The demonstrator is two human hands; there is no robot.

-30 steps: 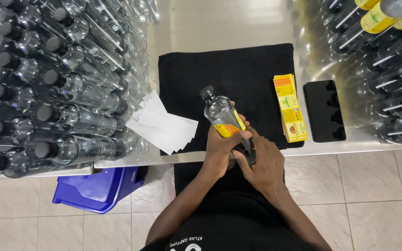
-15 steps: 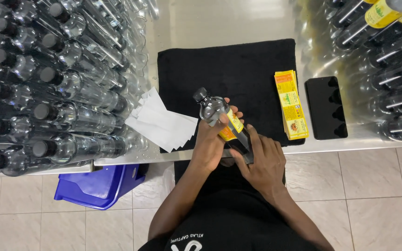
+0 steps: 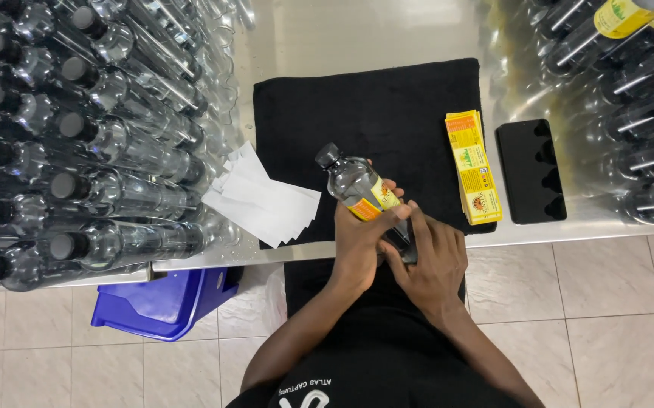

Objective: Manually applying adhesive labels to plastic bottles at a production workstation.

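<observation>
Head view: 2 hands on 1 clear bottle over a black cloth

Head camera looked straight down at a shiny metal table and the pale tiled floor beside it. A clear plastic bottle with a black cap was held tilted above the near edge of a black rectangular cloth, with the cap pointing up and to the left. A yellow and orange label sat partly wrapped around the bottle's middle.

The left hand was closed around the bottle body, with the thumb laid across the label. The right hand was wrapped around the lower part of the bottle, with its fingers touching the left hand. The bottle's base was hidden behind both hands.

Surrounding items:
1. A loose fan of white paper backing strips lay on the table at the cloth's left edge.
2. A stack of yellow and orange labels lay on the cloth's right edge.
3. A black flat phone-shaped slab lay just beside that stack on the table.
4. Many clear capped bottles without labels lay in rows on the left.
5. Several labelled bottles lay on the right.
6. A blue plastic bin stood on the floor below the table edge.
</observation>
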